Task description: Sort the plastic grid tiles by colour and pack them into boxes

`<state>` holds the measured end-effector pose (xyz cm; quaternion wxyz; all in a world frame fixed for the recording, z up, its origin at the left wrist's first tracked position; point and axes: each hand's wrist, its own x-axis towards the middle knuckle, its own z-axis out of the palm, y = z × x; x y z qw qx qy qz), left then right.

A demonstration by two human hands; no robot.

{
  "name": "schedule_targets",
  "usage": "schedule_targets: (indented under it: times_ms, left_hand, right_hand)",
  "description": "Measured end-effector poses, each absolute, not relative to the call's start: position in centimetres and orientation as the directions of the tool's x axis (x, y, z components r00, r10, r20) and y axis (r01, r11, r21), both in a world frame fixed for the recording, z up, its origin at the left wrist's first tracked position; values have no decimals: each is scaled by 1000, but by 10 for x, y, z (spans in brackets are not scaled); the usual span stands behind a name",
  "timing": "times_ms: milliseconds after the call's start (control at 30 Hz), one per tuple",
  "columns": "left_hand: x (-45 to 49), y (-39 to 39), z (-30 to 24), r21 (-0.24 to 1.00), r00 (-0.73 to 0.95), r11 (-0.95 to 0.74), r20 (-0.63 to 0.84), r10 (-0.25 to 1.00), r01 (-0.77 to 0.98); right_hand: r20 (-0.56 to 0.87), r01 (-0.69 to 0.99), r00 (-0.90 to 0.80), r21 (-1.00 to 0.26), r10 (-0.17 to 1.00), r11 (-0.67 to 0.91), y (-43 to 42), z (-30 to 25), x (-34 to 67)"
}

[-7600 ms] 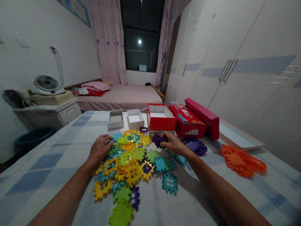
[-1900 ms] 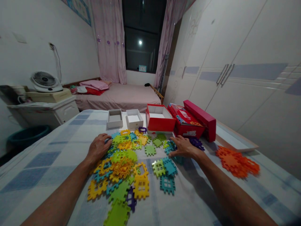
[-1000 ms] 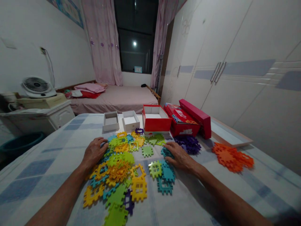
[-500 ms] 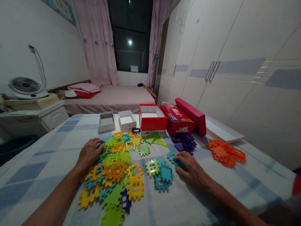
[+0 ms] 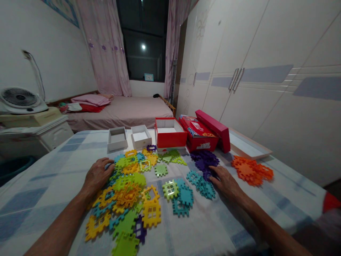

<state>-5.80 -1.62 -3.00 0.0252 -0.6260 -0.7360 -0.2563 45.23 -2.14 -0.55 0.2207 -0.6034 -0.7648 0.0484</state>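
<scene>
My left hand [image 5: 99,175] rests at the left edge of a mixed pile of plastic interlocking building pieces [image 5: 127,193], mostly yellow, green and teal. Its fingers are stretched out, with the tips partly hidden against the pieces. On the other side, my right hand [image 5: 225,180] has thumb and forefinger apart at the lower right edge of the purple pieces [image 5: 204,160]. Just left of it lies a cluster of teal pieces [image 5: 204,187]. Further left are more teal pieces [image 5: 185,193] with a green window piece [image 5: 170,189] beside them.
Orange pieces [image 5: 249,171] are heaped at the right. Along the back stand a grey-lined box [image 5: 117,144], a white box [image 5: 141,142], an open red box [image 5: 172,140], a printed red carton [image 5: 202,142] and a shallow tray [image 5: 259,154]. A checked cloth [image 5: 61,170] covers the surface.
My right hand has moved off the teal pieces, up and right to the purple ones. The teal pieces it covered now lie in view. My left hand stays by the mixed pile.
</scene>
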Motion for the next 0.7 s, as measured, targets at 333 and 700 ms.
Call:
schedule_targets:
  times_ms: [333, 700]
  left_hand:
    - [-53, -18, -24, 355, -231, 107, 329, 916, 929]
    - [-57, -17, -28, 338, -220, 101, 336, 916, 936]
  right_hand:
    - [274, 791, -68, -571, 959, 219, -3, 21, 452]
    - [354, 700, -540, -314, 763, 641, -26, 23, 388]
